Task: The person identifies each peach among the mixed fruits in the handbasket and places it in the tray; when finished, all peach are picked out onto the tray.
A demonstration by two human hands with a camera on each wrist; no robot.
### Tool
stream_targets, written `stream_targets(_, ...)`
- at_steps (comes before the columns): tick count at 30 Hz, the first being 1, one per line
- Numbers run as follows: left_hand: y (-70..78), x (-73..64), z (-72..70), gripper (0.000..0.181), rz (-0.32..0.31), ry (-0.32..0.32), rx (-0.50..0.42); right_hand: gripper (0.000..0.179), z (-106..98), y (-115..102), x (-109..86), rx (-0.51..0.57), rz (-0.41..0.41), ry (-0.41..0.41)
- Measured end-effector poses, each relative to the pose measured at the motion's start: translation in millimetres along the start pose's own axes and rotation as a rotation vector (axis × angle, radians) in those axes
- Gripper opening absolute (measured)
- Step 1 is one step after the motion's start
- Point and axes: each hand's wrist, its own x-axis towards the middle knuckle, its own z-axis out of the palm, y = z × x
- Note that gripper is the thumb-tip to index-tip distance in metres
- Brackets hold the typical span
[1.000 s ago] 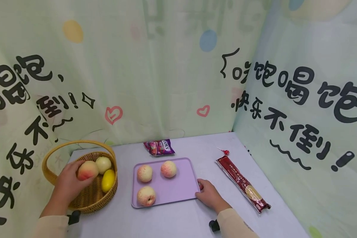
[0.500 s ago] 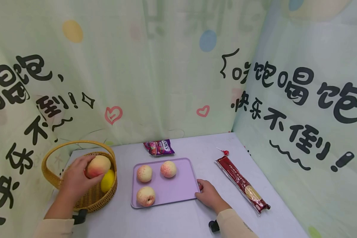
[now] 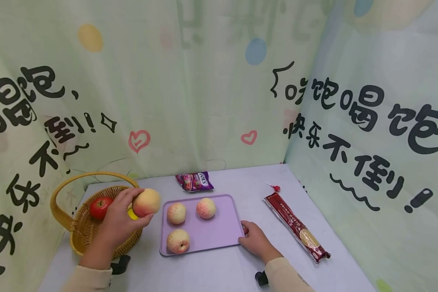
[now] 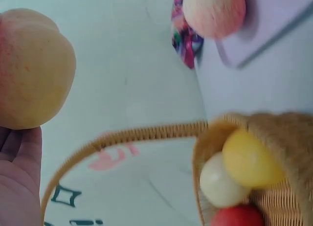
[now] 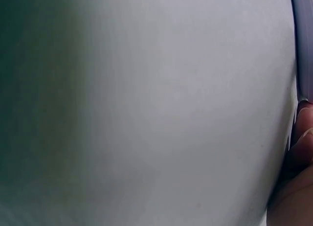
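Observation:
My left hand grips a yellow-and-pink peach just beyond the right rim of the wicker basket. The same peach fills the upper left of the left wrist view. Inside the basket lie a red round fruit, a yellow fruit and a cream-coloured round fruit. To the right, a lilac tray carries three speckled peaches, two on its left side and one toward the back. My right hand pinches the tray's right edge, thumb at the front corner.
A purple snack bag lies behind the tray. Right of it are a red lollipop and a long dark-red spaghetti packet. The basket's tall handle arches over its back. Printed curtains enclose the table's back and sides.
My left hand has carried the peach rightward from over the basket to past its right rim. The red fruit has come into view behind it. My right hand stays at the tray.

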Motion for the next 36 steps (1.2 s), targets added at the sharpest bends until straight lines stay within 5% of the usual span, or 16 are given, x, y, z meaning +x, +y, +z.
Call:
stream_targets(22, 33.3, -0.4, 80.4, 0.069, -0.014, -0.093, -0.179, 0.066, 1.1, 1.6, 1.1, -0.004, -0.008, 0.004)
stream_targets(36, 48.3, -2.6, 125.9, 0.069, -0.11, -0.24, -0.232, 0.065, -0.7, 1.4, 1.2, -0.015, -0.027, 0.008)
